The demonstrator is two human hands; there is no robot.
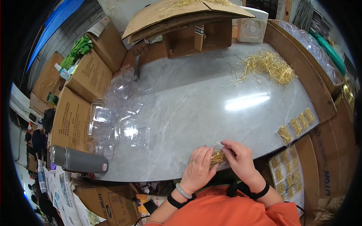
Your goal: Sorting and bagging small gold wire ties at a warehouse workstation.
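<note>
Near the table's front edge, my left hand [197,169] curls its fingers around the left side of a small clear plastic box filled with thin gold wire pieces [217,157]. From the other side my right hand [240,160] is closed, its thumb and fingertips pinching the box's right edge. The fingers cover much of the box, so its lid cannot be made out. A loose heap of the same gold wire pieces [269,67] lies at the far right. Several filled clear boxes [297,126] stand in a row at the table's right edge.
Empty clear plastic boxes [122,116] are piled at the left, beside cardboard cartons [71,120] and a grey bottle [85,161] lying down. A cardboard shelf [181,41] and a white fan [252,28] stand at the back. Below right is a tray of filled boxes [286,175].
</note>
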